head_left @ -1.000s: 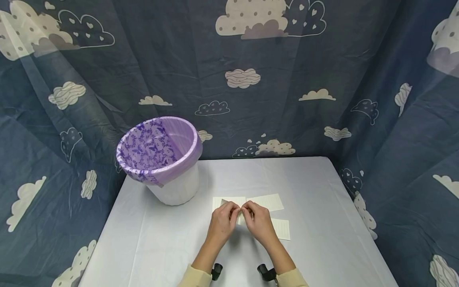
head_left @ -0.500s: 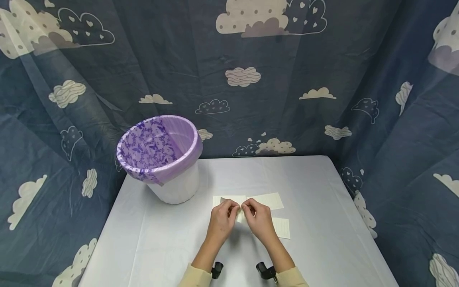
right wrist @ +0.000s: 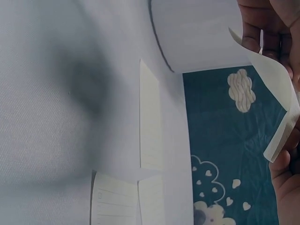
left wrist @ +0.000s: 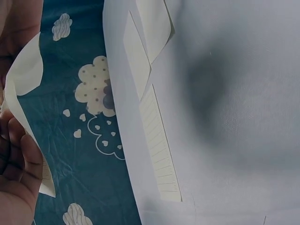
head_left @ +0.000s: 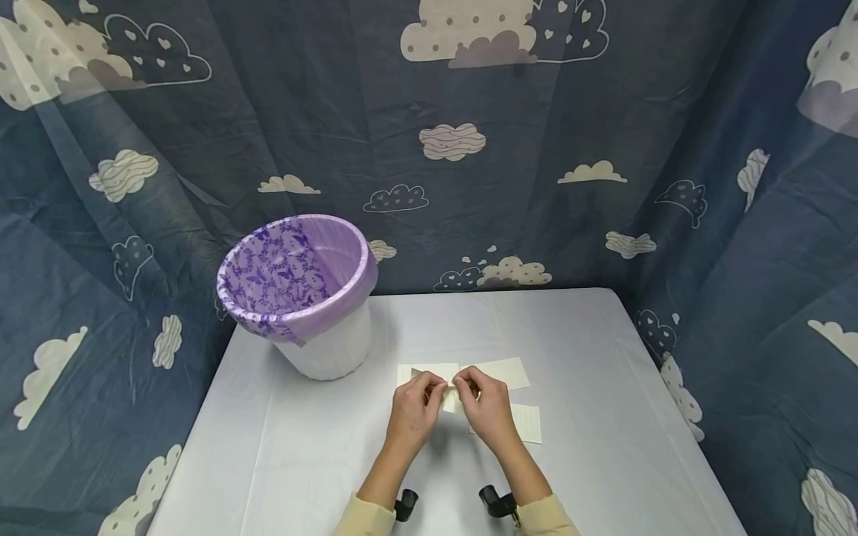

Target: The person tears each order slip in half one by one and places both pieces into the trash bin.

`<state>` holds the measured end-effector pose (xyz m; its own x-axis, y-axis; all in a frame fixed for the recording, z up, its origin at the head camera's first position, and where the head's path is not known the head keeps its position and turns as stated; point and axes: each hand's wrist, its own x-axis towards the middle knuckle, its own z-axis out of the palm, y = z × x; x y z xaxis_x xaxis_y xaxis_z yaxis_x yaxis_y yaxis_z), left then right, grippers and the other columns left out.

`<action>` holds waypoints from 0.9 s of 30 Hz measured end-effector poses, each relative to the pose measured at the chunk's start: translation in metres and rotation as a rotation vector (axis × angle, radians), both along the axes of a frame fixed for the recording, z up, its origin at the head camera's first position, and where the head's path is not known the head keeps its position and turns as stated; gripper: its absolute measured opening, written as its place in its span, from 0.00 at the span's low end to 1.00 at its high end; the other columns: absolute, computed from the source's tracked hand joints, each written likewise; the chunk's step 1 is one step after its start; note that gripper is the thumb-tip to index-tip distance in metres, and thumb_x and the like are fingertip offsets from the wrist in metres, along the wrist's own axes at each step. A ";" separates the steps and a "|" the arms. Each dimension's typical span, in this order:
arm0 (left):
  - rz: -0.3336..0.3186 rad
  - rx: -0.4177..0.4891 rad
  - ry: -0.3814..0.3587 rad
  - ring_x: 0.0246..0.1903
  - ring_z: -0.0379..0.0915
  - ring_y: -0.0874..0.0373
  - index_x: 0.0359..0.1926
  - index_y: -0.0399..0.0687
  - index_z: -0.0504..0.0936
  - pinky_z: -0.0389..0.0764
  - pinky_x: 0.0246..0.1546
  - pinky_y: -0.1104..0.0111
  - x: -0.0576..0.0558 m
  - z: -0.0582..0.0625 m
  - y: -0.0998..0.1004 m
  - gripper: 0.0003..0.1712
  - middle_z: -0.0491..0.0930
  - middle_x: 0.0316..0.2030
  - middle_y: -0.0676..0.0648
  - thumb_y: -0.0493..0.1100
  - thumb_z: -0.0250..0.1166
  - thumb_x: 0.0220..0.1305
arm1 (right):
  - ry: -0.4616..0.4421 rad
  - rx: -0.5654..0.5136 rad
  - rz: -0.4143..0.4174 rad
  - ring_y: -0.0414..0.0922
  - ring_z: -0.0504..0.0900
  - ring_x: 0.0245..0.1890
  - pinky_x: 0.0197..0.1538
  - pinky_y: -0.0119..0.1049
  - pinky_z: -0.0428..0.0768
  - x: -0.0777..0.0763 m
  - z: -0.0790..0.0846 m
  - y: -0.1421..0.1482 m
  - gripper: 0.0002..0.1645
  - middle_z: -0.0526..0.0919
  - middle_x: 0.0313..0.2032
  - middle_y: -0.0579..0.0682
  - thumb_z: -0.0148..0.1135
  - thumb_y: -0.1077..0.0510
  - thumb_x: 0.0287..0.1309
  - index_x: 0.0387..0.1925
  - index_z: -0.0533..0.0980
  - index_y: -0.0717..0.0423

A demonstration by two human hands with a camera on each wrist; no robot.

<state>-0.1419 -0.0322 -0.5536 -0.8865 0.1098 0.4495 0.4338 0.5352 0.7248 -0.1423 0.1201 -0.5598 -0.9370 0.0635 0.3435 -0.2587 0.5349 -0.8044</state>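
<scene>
Over the middle of the white table, my left hand (head_left: 414, 408) and right hand (head_left: 487, 408) pinch a cream sheet of lined paper (head_left: 451, 402) between thumbs and fingers, the fingertips close together. In the left wrist view the held sheet (left wrist: 28, 70) bends in a curve between the two hands. Seen from the right wrist, this sheet (right wrist: 274, 77) has a sharp bend near my right fingers (right wrist: 281, 164); whether it is torn I cannot tell. Beneath and beyond the hands lie a left paper sheet (head_left: 404, 374), a back right sheet (head_left: 506, 372) and a front right sheet (head_left: 527, 423).
At the table's back left stands a white bucket (head_left: 328, 353) with a purple patterned liner (head_left: 281, 268) folded over its rim. A dark blue cloud-print curtain (head_left: 375, 97) surrounds the back and sides of the white table (head_left: 603, 447).
My right hand has shifted slightly up and to the right, so the fingertips stand a little farther apart. The left hand has barely moved. More of the front right sheet shows.
</scene>
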 end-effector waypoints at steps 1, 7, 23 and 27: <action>0.000 0.002 -0.011 0.24 0.74 0.69 0.35 0.45 0.86 0.77 0.24 0.78 0.000 0.000 0.000 0.04 0.88 0.28 0.50 0.36 0.72 0.69 | -0.001 -0.001 0.001 0.31 0.69 0.22 0.26 0.26 0.69 0.000 0.000 0.000 0.06 0.80 0.21 0.42 0.69 0.65 0.67 0.32 0.84 0.55; 0.019 0.066 -0.070 0.23 0.75 0.70 0.35 0.46 0.86 0.78 0.23 0.77 0.000 0.000 -0.004 0.05 0.87 0.26 0.50 0.36 0.71 0.70 | -0.020 -0.005 -0.043 0.32 0.69 0.22 0.26 0.26 0.69 -0.001 -0.001 0.004 0.06 0.81 0.22 0.45 0.69 0.64 0.68 0.32 0.84 0.57; 0.040 0.126 -0.156 0.22 0.76 0.68 0.34 0.49 0.86 0.78 0.21 0.74 -0.001 0.004 -0.008 0.05 0.86 0.24 0.52 0.38 0.70 0.71 | -0.081 -0.023 -0.098 0.35 0.71 0.23 0.28 0.27 0.71 -0.004 -0.001 0.015 0.07 0.83 0.23 0.48 0.67 0.62 0.70 0.34 0.84 0.57; 0.038 0.132 -0.153 0.22 0.75 0.69 0.34 0.48 0.86 0.78 0.20 0.74 -0.001 0.005 -0.009 0.06 0.86 0.23 0.51 0.38 0.70 0.71 | -0.090 -0.029 -0.098 0.35 0.71 0.23 0.27 0.27 0.70 -0.004 -0.002 0.017 0.06 0.82 0.23 0.47 0.67 0.62 0.70 0.34 0.84 0.56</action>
